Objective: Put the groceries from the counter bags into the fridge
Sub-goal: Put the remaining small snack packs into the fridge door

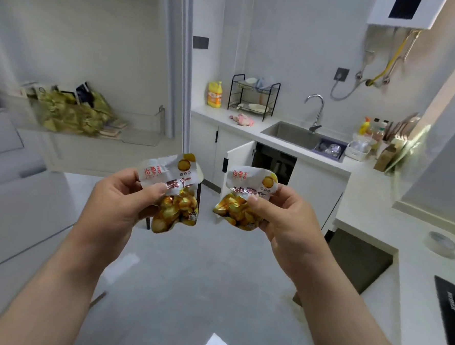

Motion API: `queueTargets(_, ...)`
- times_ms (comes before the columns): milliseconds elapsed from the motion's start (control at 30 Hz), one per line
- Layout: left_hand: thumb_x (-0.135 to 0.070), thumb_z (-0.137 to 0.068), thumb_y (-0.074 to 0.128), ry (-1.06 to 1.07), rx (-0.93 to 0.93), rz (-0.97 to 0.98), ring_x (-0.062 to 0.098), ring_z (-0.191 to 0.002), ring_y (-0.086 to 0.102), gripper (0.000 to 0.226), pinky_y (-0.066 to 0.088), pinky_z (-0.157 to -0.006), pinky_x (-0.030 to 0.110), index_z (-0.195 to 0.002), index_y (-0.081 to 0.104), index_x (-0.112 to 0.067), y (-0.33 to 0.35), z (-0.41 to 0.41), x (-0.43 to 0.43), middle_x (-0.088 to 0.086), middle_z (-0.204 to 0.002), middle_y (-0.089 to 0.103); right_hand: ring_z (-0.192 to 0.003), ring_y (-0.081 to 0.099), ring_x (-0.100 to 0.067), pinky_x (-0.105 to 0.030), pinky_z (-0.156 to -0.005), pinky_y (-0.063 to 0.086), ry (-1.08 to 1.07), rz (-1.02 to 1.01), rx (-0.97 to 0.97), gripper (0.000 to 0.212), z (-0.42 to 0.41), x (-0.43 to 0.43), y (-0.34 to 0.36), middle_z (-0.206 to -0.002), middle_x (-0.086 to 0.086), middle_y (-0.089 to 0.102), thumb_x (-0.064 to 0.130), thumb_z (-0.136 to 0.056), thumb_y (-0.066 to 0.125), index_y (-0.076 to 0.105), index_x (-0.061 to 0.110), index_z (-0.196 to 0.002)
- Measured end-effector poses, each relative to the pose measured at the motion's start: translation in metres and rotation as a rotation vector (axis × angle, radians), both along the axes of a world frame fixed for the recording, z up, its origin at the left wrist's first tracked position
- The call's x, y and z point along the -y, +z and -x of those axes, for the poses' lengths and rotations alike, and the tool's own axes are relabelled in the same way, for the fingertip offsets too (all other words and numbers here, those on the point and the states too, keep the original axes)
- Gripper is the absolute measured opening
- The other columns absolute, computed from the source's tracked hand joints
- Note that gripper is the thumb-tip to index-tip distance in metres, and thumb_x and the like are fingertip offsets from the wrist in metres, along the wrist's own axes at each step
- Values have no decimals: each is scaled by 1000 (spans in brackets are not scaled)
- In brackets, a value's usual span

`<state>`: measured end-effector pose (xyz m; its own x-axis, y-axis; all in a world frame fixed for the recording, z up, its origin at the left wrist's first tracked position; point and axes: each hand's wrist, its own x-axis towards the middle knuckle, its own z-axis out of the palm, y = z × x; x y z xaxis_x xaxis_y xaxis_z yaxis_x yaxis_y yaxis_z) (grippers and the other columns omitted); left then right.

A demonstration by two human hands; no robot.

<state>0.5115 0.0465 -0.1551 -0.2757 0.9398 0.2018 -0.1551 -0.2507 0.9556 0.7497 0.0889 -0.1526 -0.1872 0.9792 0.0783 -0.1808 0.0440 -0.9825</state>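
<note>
We are holding two small snack packets up over the floor at the middle of our view, one in each of our hands, with a gap between them. Our left hand (118, 200) is pinching the left packet (176, 193) at its waist, thumb pressing on the printed front. Our right hand (284, 221) is gripping the right packet (248, 197) the same way. Both hands are clamped on their packets and are sitting apart from each other.

Each packet's long axis is running nearly upright. The silver sealed end is pointing to 12 o'clock and the bulging yellow end to 6 o'clock, leaning a little towards 7 o'clock. The printed faces are turning towards us.

Beneath them a glossy grey floor (188, 276) is reflecting light. From 1 o'clock round to 3 o'clock a white desk (373, 208) is running along the walls, carrying a steel sink (290, 133) with a curved tap (316, 111), a black dish rack (253, 96), a yellow bottle (215, 94) and a pink cloth (241, 120). Below the sink a cabinet door (238, 167) is standing open. At 10 o'clock a clear shelf (143, 138) is holding green packs (73, 112), blurred
</note>
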Motion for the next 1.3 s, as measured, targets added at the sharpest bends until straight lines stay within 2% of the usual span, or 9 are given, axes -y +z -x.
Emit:
queueTargets(67, -23, -64, 77, -7, 8, -8, 23, -75, 71, 24, 59, -64, 30, -85, 75, -13, 2, 20, -9, 12, -86, 74, -99, 71, -23, -39, -89, 55, -6, -23, 29, 26, 21, -10, 4, -101, -6, 76, 5, -84, 70, 68, 12, -109)
queueTargets(267, -55, -35, 91, -9, -23, -50, 20, -80, 71, 67, 57, -66, 25, -89, 77, -17, 6, 72, -44, 12, -92, 75, -96, 72, -21, -33, -84, 56, -43, -46, 61, 28, 69, -38, 3, -100, -6, 76, 2, -83, 71, 67, 10, -109)
queueTargets(400, -62, -29, 89, 10, -59, -56, 9, -68, 66, 68, 51, -58, 15, -84, 78, -23, 13, 114, -71, 4, -82, 75, -96, 72, -18, -27, -80, 55, -78, -40, 83, 29, 105, -65, 0, -98, -3, 76, 4, -82, 73, 67, 12, -109)
queueTargets(633, -66, -28, 87, 149, -118, -68, 6, -63, 64, 68, 49, -53, 15, -83, 78, -28, 19, 190, -104, -2, -79, 75, -91, 73, -13, -24, -77, 57, -8, -22, 84, 36, 175, -111, -2, -96, 1, 77, 1, -84, 71, 61, 15, -116)
queueTargets(767, -61, -32, 89, 218, -99, -115, 12, -71, 70, 68, 55, -58, 20, -88, 77, -24, 25, 212, -124, 1, -87, 76, -90, 74, -14, -21, -74, 57, 77, -60, 44, 39, 199, -144, 10, -96, 0, 77, -2, -84, 70, 60, 17, -116)
queueTargets(933, -44, -47, 85, 284, -167, -201, 18, -75, 72, 48, 58, -59, 26, -87, 77, -19, 51, 218, -159, 3, -86, 76, -87, 74, -18, -21, -70, 57, 199, -143, -33, 40, 216, -197, 37, -93, -5, 77, -6, -83, 68, 60, 18, -115)
queueTargets(1033, -51, -40, 88, 336, -222, -210, 20, -75, 73, 59, 58, -60, 27, -85, 75, -16, 75, 221, -183, 6, -85, 76, -88, 74, -20, -23, -71, 57, 256, -151, -57, 41, 222, -225, 44, -94, -7, 77, -6, -84, 68, 59, 18, -115)
queueTargets(1233, -6, -72, 75, 295, -469, 4, 20, -71, 71, 11, 59, -61, 25, -81, 68, -6, 105, 222, -246, 6, -72, 72, -88, 74, -24, -24, -68, 57, 299, -154, -74, 41, 229, -265, 47, -96, -11, 76, -8, -84, 66, 59, 13, -118)
queueTargets(1300, -5, -79, 74, 220, -616, 118, 24, -74, 73, 5, 61, -67, 32, -81, 69, -6, 106, 227, -263, 5, -75, 73, -88, 74, -25, -23, -67, 56, 296, -146, -76, 41, 231, -270, 47, -96, -11, 76, -8, -83, 66, 60, 14, -117)
